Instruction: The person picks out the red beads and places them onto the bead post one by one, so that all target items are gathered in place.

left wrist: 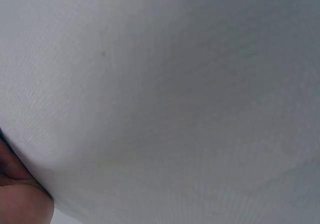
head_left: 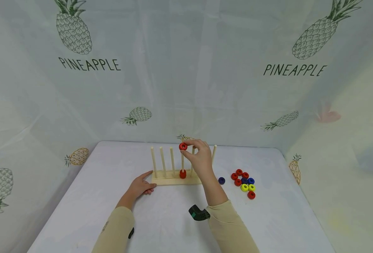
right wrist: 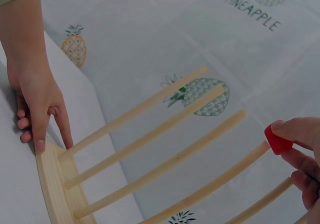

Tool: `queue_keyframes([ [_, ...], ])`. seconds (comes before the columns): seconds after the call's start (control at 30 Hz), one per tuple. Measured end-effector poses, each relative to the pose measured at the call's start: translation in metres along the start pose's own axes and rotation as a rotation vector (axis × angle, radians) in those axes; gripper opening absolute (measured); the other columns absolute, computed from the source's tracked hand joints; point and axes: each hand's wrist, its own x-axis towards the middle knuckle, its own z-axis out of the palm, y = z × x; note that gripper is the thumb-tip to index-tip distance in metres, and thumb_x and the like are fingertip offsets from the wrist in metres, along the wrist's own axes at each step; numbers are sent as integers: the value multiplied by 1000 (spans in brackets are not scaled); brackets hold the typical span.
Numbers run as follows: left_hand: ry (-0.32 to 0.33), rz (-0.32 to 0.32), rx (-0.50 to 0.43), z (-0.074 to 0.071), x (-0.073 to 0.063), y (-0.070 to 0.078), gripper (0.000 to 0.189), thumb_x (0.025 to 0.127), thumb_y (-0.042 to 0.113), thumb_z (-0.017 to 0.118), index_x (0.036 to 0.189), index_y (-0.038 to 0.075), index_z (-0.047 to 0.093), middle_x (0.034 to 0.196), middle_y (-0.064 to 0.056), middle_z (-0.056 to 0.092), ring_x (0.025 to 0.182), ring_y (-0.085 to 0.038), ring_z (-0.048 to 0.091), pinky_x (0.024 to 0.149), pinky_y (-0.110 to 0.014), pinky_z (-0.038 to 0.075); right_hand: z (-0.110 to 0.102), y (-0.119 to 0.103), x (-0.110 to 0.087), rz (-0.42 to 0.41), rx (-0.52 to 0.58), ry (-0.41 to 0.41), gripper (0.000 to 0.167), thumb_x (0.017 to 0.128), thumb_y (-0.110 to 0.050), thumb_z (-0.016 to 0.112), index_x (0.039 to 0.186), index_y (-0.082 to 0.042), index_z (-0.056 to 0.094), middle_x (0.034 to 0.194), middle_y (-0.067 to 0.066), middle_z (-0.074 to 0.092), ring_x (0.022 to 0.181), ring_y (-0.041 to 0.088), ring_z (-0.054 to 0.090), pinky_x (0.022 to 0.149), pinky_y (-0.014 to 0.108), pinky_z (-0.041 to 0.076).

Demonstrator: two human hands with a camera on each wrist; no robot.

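A wooden peg stand (head_left: 170,181) with a row of upright pegs is on the table. Its left end is held by my left hand (head_left: 139,186), thumb at the front edge and index finger toward the back. Between right thumb and fingertips, my right hand (head_left: 202,160) pinches a red ring bead (head_left: 183,146) at the top of the fourth peg from the left. In the right wrist view the held bead (right wrist: 279,138) meets that peg's tip; whether it is threaded is unclear. Lower on the same peg sits red beadwork (head_left: 182,174). My right hand covers part of the stand's right side.
Right of the stand lies a dark blue bead (head_left: 221,180). Farther right is a loose group of red, blue and yellow beads (head_left: 244,187). A pineapple-print sheet (head_left: 186,88) hangs behind the white table (head_left: 79,211). The left wrist view is mostly blurred pale fabric.
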Motion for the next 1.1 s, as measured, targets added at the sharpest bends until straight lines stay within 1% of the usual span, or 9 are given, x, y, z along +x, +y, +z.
queue_keyframes([
  [0.1, 1, 4, 0, 0, 0, 0, 76, 86, 6, 75, 151, 4, 35, 63, -6, 66, 48, -9, 57, 47, -20, 46, 0, -2, 0, 33, -9, -2, 26, 75, -12, 85, 101, -11, 76, 98, -1, 69, 88, 20, 53, 77, 38, 42],
  [0.23, 7, 2, -1, 0, 1, -1, 76, 86, 6, 75, 150, 4, 36, 62, -6, 66, 48, -9, 57, 46, -20, 45, -1, -5, 1, 70, -8, -21, 26, 76, -14, 85, 101, -12, 77, 99, -1, 69, 90, 21, 54, 77, 38, 43],
  [0.4, 9, -1, 2, 1, 3, -3, 76, 86, 6, 75, 151, 5, 35, 63, -6, 66, 48, -9, 57, 47, -20, 45, -1, -7, 2, 97, -10, -38, 26, 77, -15, 85, 101, -13, 77, 100, 0, 69, 91, 25, 55, 76, 37, 44],
  [0.63, 1, -3, 0, 0, 3, -3, 76, 85, 7, 76, 151, 5, 36, 63, -6, 66, 48, -9, 58, 47, -21, 46, -1, -7, 3, 91, -17, -37, 26, 75, -13, 86, 100, -12, 78, 98, 1, 70, 87, 24, 55, 73, 35, 44],
  [0.8, -9, -7, 2, -1, 3, -1, 76, 86, 8, 75, 151, 5, 35, 64, -6, 67, 48, -9, 58, 47, -21, 46, -1, -8, 3, 83, -28, -42, 26, 76, -12, 85, 100, -11, 77, 100, 1, 70, 84, 23, 52, 71, 34, 43],
  [0.93, -6, -11, 4, -1, 2, 0, 76, 86, 9, 75, 151, 5, 35, 64, -6, 67, 48, -9, 58, 47, -21, 46, 0, -7, 4, 82, -34, -43, 27, 76, -12, 85, 101, -11, 77, 101, 1, 70, 83, 23, 51, 70, 34, 41],
  [1.1, 0, -12, 11, 0, 1, 0, 77, 86, 10, 76, 151, 6, 35, 64, -6, 67, 48, -9, 58, 48, -22, 47, 1, -7, 3, 79, -54, -46, 26, 76, -13, 85, 102, -11, 78, 98, 0, 70, 81, 22, 50, 67, 33, 40],
])
